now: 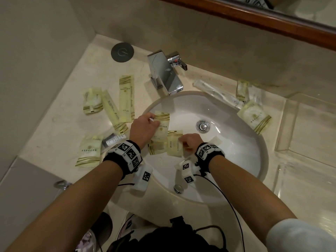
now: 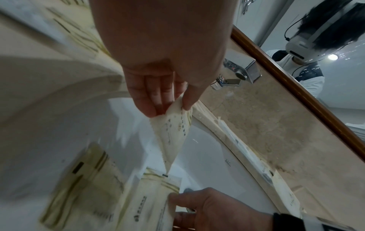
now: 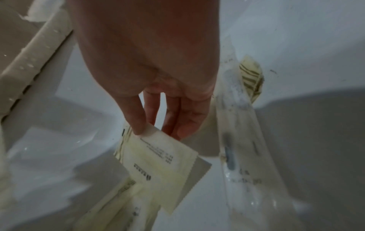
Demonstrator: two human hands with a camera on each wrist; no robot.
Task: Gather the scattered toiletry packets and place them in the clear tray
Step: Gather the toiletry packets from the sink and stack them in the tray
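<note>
Both hands are over the white sink (image 1: 236,142). The left hand (image 1: 143,129) pinches one yellow packet (image 1: 161,127), and the right hand (image 1: 189,142) pinches another packet (image 1: 173,142). More packets (image 1: 125,99) lie on the surface left of the sink. The clear tray (image 1: 283,128), right of the sink, looks empty, so most work is left.

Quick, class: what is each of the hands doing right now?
Left hand: pinching a pale yellow packet over the sink.
Right hand: pinching another packet.

Both forearms reach forward; left hand (image 1: 143,127) and right hand (image 1: 189,141) pinch with curled fingers.
</note>
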